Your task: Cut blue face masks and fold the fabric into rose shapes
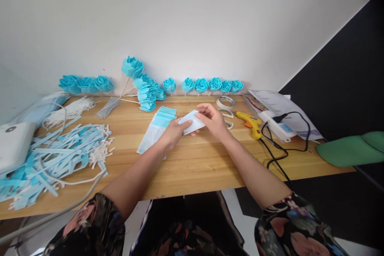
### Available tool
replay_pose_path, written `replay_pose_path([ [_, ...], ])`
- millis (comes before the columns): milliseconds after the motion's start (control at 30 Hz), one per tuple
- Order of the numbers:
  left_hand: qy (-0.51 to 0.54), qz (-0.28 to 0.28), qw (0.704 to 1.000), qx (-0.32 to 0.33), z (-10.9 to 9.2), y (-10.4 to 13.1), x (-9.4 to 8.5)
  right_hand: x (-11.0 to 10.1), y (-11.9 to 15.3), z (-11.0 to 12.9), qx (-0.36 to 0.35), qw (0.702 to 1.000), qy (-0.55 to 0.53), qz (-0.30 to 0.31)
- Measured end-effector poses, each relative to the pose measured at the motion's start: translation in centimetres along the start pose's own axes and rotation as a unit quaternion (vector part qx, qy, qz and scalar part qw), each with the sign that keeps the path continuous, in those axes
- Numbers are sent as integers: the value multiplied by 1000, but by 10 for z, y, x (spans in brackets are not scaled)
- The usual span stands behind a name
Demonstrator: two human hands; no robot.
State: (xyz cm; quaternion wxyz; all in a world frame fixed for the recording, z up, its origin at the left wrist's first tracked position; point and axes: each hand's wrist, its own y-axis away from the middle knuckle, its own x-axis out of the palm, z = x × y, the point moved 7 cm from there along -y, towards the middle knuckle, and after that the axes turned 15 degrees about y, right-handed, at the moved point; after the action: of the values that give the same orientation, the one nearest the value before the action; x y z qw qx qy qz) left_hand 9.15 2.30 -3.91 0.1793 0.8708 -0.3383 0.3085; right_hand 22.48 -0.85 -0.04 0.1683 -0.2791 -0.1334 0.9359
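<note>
- Fingers of the left hand hold a pale blue sheet, thumb on top and fingertips showing beneath its near edge.
- The right hand grips the sheet's other end with its thumb pressed on top; the remaining fingers arch loosely above it.
- The sheet is raised just over the wooden table, right of a fanned stack of blue and white sheets.
- Done, by the look of it: blue flowers lined along the wall, a left group, a heaped cluster and a right row.
- Left, I judge: the held sheet, flat and unshaped, and that stack.
- Cut strips lie piled at left; a yellow glue gun rests at right.
</note>
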Motion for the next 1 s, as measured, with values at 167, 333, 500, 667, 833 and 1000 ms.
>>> replay_pose_path([
  [167, -31, -16, 999, 11, -6, -1, -4, 7, -1, -10, 15, 998, 5, 61],
  [333, -72, -72, 991, 86, -25, -2, -17, 8, -1, -9, 9, 998, 7, 58],
  [500, -109, -95, 983, 110, -33, 0, -20, 17, 1, -7, 22, 993, -9, 118],
  [667, -177, -65, 978, 84, -27, 0, -12, 18, 3, -5, 22, 990, 22, 137],
  [833, -156, -69, 981, 90, -28, 1, -11, 10, 2, -6, 2, 993, 83, 84],
  [1000, -108, -51, 992, 41, -24, -1, -13, 9, 1, -13, 29, 997, 16, 76],
])
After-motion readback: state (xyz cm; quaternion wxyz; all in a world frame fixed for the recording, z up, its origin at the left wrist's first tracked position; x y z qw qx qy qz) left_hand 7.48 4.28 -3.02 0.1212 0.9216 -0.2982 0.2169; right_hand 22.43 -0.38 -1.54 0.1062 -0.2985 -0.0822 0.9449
